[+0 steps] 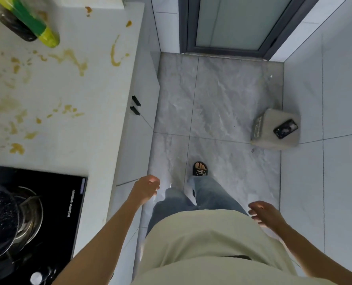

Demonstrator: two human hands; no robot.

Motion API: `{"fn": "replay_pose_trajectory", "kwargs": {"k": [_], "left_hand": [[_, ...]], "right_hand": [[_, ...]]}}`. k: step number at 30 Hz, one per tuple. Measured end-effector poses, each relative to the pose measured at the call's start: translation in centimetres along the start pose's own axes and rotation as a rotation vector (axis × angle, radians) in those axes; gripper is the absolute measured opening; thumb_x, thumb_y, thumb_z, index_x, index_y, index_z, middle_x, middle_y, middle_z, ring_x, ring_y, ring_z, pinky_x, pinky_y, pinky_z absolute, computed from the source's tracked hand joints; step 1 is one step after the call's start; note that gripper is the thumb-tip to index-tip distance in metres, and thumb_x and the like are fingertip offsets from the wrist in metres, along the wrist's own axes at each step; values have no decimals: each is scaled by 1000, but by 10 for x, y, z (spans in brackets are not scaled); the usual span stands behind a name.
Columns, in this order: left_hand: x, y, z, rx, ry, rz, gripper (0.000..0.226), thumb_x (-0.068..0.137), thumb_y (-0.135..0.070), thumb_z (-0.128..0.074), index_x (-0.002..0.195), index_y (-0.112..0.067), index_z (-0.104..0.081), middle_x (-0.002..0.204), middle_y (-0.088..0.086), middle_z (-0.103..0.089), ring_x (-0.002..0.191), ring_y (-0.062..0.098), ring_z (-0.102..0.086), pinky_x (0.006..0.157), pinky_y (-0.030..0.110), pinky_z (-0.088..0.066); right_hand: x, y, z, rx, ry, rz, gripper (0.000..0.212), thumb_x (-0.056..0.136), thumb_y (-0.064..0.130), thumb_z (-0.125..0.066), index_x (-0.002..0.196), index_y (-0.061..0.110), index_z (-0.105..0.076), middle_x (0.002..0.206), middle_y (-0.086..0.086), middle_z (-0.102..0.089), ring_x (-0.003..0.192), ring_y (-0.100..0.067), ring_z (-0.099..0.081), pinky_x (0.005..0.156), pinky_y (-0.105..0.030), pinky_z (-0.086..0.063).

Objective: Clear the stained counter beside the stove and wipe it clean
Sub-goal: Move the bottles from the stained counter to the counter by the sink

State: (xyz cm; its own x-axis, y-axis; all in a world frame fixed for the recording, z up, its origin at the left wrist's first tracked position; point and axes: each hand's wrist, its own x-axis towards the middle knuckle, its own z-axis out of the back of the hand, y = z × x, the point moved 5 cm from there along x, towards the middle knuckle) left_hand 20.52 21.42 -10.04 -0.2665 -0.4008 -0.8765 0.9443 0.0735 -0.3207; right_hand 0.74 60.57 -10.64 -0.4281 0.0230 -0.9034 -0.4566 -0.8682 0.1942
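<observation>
A white counter (72, 140) on the left is smeared with yellow-brown stains (72, 58). Two bottles stand at its far left corner: a dark one (16, 29) and a green-and-yellow one (41, 25). A black stove (53, 214) with a dark pot (0, 219) lies at the counter's near end. My left hand (146, 189) hangs beside the counter's front, fingers loosely curled, holding nothing. Over the floor at my right side, my right hand (263, 214) is held with relaxed fingers and is also empty. No cloth is in view.
Grey marble floor (222, 99) runs ahead to a frosted glass door (232, 23). A small grey box (278, 140) with a black phone (285, 128) on top stands against the white tiled right wall. Black cabinet handles (135, 105) stick out below the counter.
</observation>
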Motion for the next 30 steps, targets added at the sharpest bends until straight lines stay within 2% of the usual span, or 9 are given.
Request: {"fn": "replay_pose_trajectory", "kwargs": {"k": [4, 8, 10, 12, 14, 16, 20, 24, 30], "left_hand": [[5, 2, 4, 77, -6, 72, 25, 109, -25, -55, 120, -7, -69, 118, 12, -74, 106, 30, -74, 97, 38, -58], [7, 29, 8, 76, -15, 157, 23, 107, -25, -59, 118, -7, -69, 111, 9, -75, 83, 16, -73, 68, 19, -57], [10, 37, 10, 142, -9, 185, 16, 107, -25, -59, 110, -13, -69, 117, 8, -76, 75, 6, -69, 62, 12, -52], [15, 41, 12, 204, 20, 191, 16, 109, -26, -55, 113, -23, -70, 130, 2, -72, 86, 5, -70, 70, 7, -49], [24, 35, 20, 269, 21, 173, 27, 110, -28, -52, 129, -20, -70, 139, -1, -68, 111, 13, -72, 88, 13, -49], [34, 21, 31, 308, 22, 144, 33, 111, -29, -50, 136, -17, -67, 144, 1, -66, 123, 19, -69, 99, 20, -50], [63, -26, 69, 188, -18, 132, 33, 109, -23, -51, 139, -20, -66, 147, -1, -62, 128, 16, -65, 102, 19, -47], [96, -94, 115, -72, -85, 77, 24, 104, -20, -54, 110, -10, -75, 107, 6, -77, 98, 27, -75, 96, 39, -60], [131, -188, 180, -226, -149, -87, 22, 104, -31, -54, 112, -20, -71, 107, 1, -77, 94, 21, -76, 96, 36, -60]], "right_hand": [[41, 107, 31, -69, -11, 165, 22, 104, 22, -60, 115, 7, -70, 105, -17, -75, 87, -30, -70, 73, -31, -53], [65, 227, 35, -130, 19, 331, 20, 105, 29, -57, 114, 16, -68, 105, -7, -74, 93, -26, -72, 83, -35, -57], [72, 282, 30, -135, 38, 399, 14, 105, 29, -57, 106, 22, -69, 100, -2, -75, 88, -21, -72, 82, -35, -58], [77, 327, 25, -160, 48, 453, 11, 104, 30, -57, 100, 29, -68, 97, 3, -76, 86, -17, -73, 78, -31, -58], [83, 363, 20, -199, 59, 475, 11, 104, 31, -57, 102, 30, -68, 97, 5, -76, 88, -16, -74, 79, -31, -58], [89, 388, 16, -240, 79, 476, 14, 105, 31, -56, 110, 25, -68, 100, 3, -76, 91, -19, -74, 84, -35, -59], [101, 409, 13, -345, 108, 444, 19, 107, 29, -54, 117, 18, -66, 105, -4, -74, 95, -23, -72, 90, -39, -59], [118, 407, 25, -407, 86, 353, 19, 106, 28, -55, 113, 16, -67, 101, -6, -75, 90, -26, -72, 79, -36, -58], [136, 416, 59, -449, 96, 236, 17, 104, 17, -58, 110, 6, -69, 91, -14, -75, 73, -25, -65, 66, -31, -48]]}}
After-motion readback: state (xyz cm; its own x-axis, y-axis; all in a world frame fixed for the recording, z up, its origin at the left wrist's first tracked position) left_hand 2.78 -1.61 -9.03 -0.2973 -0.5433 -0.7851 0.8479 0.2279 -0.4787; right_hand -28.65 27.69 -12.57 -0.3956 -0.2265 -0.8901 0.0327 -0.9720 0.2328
